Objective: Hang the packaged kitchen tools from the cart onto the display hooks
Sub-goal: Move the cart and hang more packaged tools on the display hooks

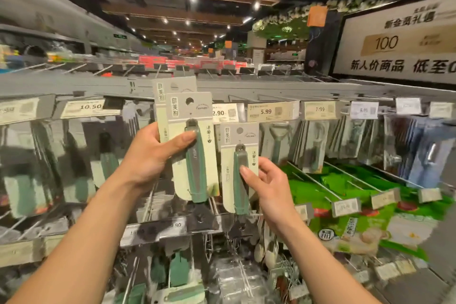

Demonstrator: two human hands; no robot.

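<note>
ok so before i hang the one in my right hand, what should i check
1. Right hand grips the single package: ok.
2. Its hang hole is on top, clear of the fingers: ok.
3. Left hand holds the spare packages off to the side: ok.
4. Hook tip lined up with the hole: cannot tell, the card hides it.
5. Price tag matches this item: cannot tell; the 2.90 tag is half covered.

Dense hanging packages (318, 140) behind price tags (267, 111)
</note>
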